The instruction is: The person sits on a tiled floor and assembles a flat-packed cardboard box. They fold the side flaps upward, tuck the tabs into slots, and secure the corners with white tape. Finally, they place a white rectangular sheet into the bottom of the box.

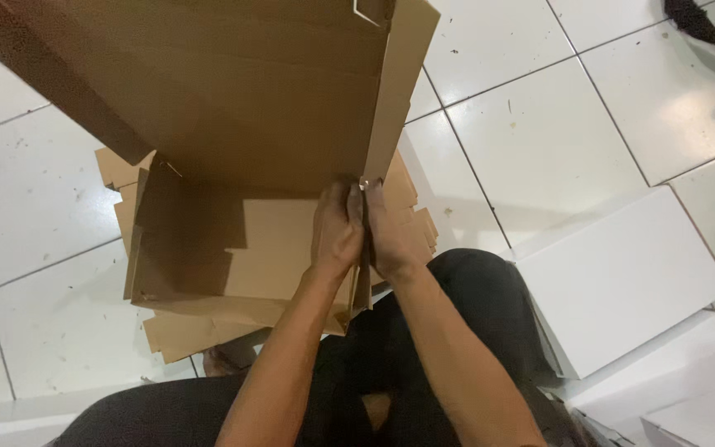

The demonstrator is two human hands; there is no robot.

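Work in hand: a large brown corrugated cardboard box blank (233, 91), part-folded, held up over my lap and the floor.
Left grip: my left hand (337, 234) is closed on the narrow brown side flap (395, 99) at its lower end, fingers pressed to its near face.
Right grip: my right hand (389, 236) is closed on the same flap from the other face, so the two hands pinch it between them.
Done so far: the main panel is raised and the side flap stands turned up along its crease, by my judgement.
Left to do: the other walls and flaps look unfolded; no closed box shape shows yet.
Beneath: a stack of flat brown cardboard blanks (208, 273) lies on the white tiled floor (539, 132), under the raised piece.
Right side: flat white boxes (622, 281) lie on the floor beside my knee.
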